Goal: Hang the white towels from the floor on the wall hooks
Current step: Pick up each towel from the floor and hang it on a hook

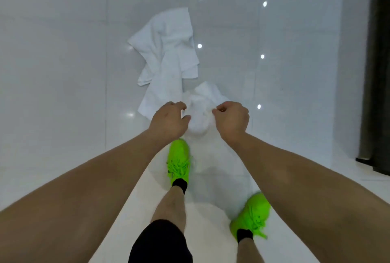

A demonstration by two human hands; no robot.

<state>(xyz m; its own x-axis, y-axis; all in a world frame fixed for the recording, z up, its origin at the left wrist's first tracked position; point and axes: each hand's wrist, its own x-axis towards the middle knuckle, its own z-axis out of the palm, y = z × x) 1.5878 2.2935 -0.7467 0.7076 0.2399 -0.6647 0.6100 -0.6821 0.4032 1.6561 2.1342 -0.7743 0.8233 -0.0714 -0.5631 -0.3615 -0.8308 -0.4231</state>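
A glossy white tiled floor (63, 73) fills most of the frame, dotted with small bright reflections of ceiling lights, and a dark curtain-like strip (377, 73) runs down the right edge. At upper centre a crumpled white towel (166, 51) lies spread on the floor, nothing on top of it. Just below it, at centre, a second white towel (200, 104) is bunched between the two hands; its lower part blends into the bright floor, so its outline is hard to trace, and whether more towels sit in the pile cannot be told. The left hand (168, 119) has its fingers curled at the towel's left side, thumb and fingers parted, and whether it actually pinches cloth is unclear. The right hand (231, 118) is closed, its grip pinching the towel's right edge. Two bright green shoes show below: one (179, 160) just under the left hand, the other (251, 214) at lower right, partly hidden by the right forearm.
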